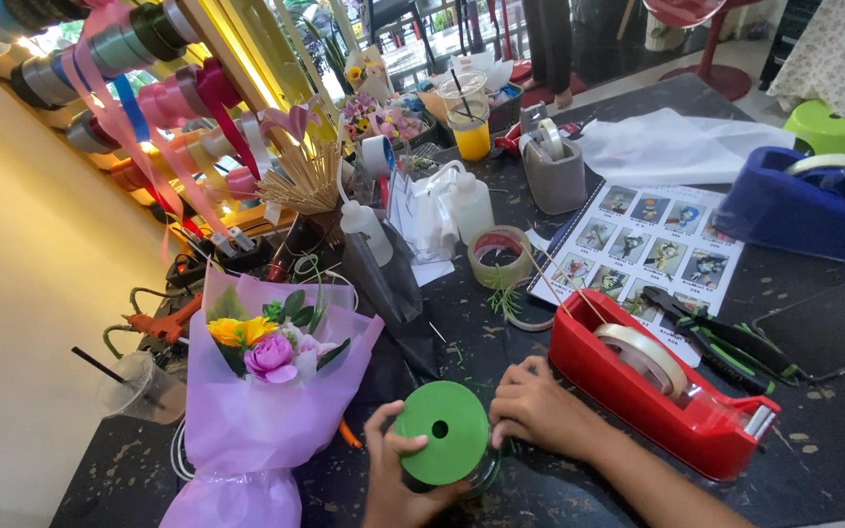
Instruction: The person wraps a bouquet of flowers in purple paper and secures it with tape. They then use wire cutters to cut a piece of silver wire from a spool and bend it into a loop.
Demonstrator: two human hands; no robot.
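Green spool (441, 433), its flat round flange turned up toward the camera, sits at the near edge of the dark speckled surface (833, 430), gripped from both sides: the left hand (395, 479) cups its lower rim while the right hand (538, 409) presses fingers against its right edge, a two-sided hold that steadies it upright. Just left lies a finished bouquet (266, 381) in lilac wrap, flowers pointing away, laid flat where its paper stays uncrushed. Right of the hands, a red tape dispenser (662, 386) stands within easy reach, green-handled cutters (726, 337) beyond it. Farther back, a picture catalogue (643, 244) lies open, flanked by a loose roll of clear tape (499, 256) and a blue dispenser (804, 205). Ribbon rolls (149, 98) hang on a rack at the far left, strands trailing down for pulling.
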